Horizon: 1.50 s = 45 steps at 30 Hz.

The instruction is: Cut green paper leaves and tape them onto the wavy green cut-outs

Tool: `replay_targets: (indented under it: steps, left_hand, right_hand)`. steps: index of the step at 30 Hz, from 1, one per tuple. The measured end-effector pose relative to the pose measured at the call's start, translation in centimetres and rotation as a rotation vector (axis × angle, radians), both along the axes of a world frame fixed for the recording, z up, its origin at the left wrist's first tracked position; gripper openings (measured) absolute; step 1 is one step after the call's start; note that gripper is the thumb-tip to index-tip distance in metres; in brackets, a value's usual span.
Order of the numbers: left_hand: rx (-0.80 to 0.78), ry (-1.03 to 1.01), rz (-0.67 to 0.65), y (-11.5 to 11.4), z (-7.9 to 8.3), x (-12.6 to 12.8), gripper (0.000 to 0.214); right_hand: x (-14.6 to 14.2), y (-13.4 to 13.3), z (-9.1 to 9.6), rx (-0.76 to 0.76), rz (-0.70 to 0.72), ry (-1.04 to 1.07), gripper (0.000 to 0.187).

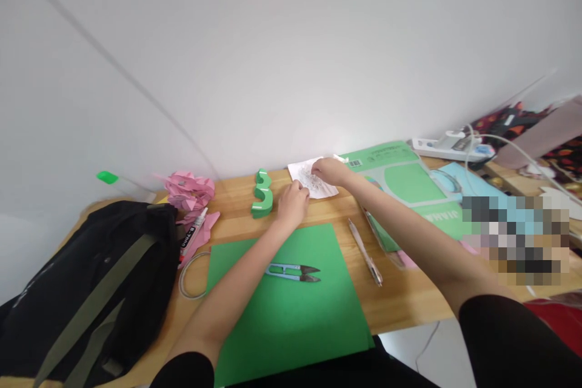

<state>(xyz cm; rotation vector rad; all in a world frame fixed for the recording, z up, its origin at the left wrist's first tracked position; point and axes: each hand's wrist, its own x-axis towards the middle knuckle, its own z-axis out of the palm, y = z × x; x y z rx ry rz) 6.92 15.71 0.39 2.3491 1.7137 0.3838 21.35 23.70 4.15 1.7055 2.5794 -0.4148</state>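
While both forearms stretch across the wooden table [402, 306], the action is all at the back, over a creased sheet of white paper [324, 190] lying near the wall [291, 73]. Small greyish bits [310, 181] sit on it, too fine to identify. Here's the left hand [293, 200], at the paper's near left edge, fingers curled in; whether they pinch anything, I can't tell. And the right hand [330, 170] comes over the far side, wrist bent, fingertips bunched close together and pointing down at the bits; again, no telling whether something is between them.

Just left of the left hand stands a curvy green shape [262, 207], like a figure 3. Below the left forearm lies a green sheet [295, 321], with blue-handled thread snips [300, 277] on top, blades pointing right. Over to the right, a pen [365, 251] rests on bare wood beside a green packet [400, 179]. Far left, a B-7000 glue tube [193, 234] lies beneath a pink paper flower [189, 190], next to a black bag [127, 279].
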Motion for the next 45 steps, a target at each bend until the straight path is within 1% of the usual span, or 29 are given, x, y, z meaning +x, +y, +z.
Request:
replay_targets:
  steps: [4, 7, 10, 11, 12, 15, 17, 21, 24, 26, 28, 30, 33, 36, 38, 40, 42, 45]
  left_hand:
    - [0.008, 0.012, -0.002, 0.2, -0.3, 0.1, 0.019]
    - [0.015, 0.027, -0.004, 0.3, -0.3, 0.1, 0.018]
    - [0.024, 0.04, -0.008, 0.4, -0.4, 0.1, 0.019]
    - [0.027, 0.043, -0.011, 0.4, -0.4, 0.0, 0.019]
    - [0.03, 0.046, -0.014, 0.5, -0.4, 0.0, 0.019]
    - [0.04, 0.051, -0.024, 0.5, -0.4, 0.0, 0.02]
    - [0.045, 0.052, -0.03, 0.5, -0.5, 0.0, 0.02]
    - [0.053, 0.045, -0.035, 0.5, -0.6, 0.0, 0.021]
    - [0.062, 0.032, -0.042, 0.2, -0.4, 0.1, 0.02]
    - [0.071, 0.021, -0.057, -0.4, 0.1, -0.1, 0.02]
    - [0.071, 0.008, -0.09, -1.8, 0.9, -0.7, 0.019]
    - [0.049, -0.001, -0.149, -4.0, 1.8, -2.0, 0.017]
    - [-0.013, -0.007, -0.243, -8.1, 2.9, -5.2, 0.012]
    - [-0.022, 0.035, -0.281, -12.2, 3.0, -8.9, 0.013]
    - [-0.023, 0.072, -0.232, -14.5, 2.5, -10.9, 0.015]
    - [-0.004, 0.1, -0.16, -16.3, 1.8, -12.2, 0.017]
    - [0.03, 0.113, -0.096, -17.8, 1.0, -12.6, 0.02]
    - [0.06, 0.095, -0.043, -20.0, 0.4, -12.0, 0.023]
  right_hand:
    - [0.2, -0.1, 0.3, -0.009, -0.021, 0.028, 0.029]
    - [0.6, -0.5, 1.0, 0.001, -0.082, 0.069, 0.03]
    - [1.4, -1.4, 1.9, 0.038, -0.201, 0.073, 0.045]
    - [1.8, -1.8, 2.1, 0.048, -0.254, 0.054, 0.048]
    - [2.3, -2.2, 2.2, 0.052, -0.31, 0.026, 0.046]
    - [3.8, -3.7, 2.3, 0.024, -0.451, -0.074, 0.03]
    - [4.7, -4.9, 2.0, 0.007, -0.499, -0.123, 0.029]
    - [5.2, -7.4, 1.5, 0.044, -0.508, -0.169, 0.034]
    - [4.4, -9.3, 1.4, 0.055, -0.46, -0.156, 0.034]
    - [3.9, -10.6, 1.6, 0.048, -0.426, -0.129, 0.032]
    - [3.6, -12.1, 1.8, 0.036, -0.4, -0.098, 0.03]
    - [3.6, -13.9, 2.0, 0.011, -0.373, -0.063, 0.029]
    - [4.0, -17.1, 2.0, -0.054, -0.323, -0.015, 0.028]
    - [4.2, -20.4, 1.2, -0.131, -0.279, 0.037, 0.025]
    - [3.7, -22.1, 0.2, -0.152, -0.236, 0.099, 0.023]
    - [2.6, -23.3, -0.9, -0.121, -0.18, 0.171, 0.023]
    - [0.9, -23.9, -1.9, -0.039, -0.128, 0.227, 0.027]
    - [-2.1, -24.1, -2.8, 0.076, -0.057, 0.259, 0.036]
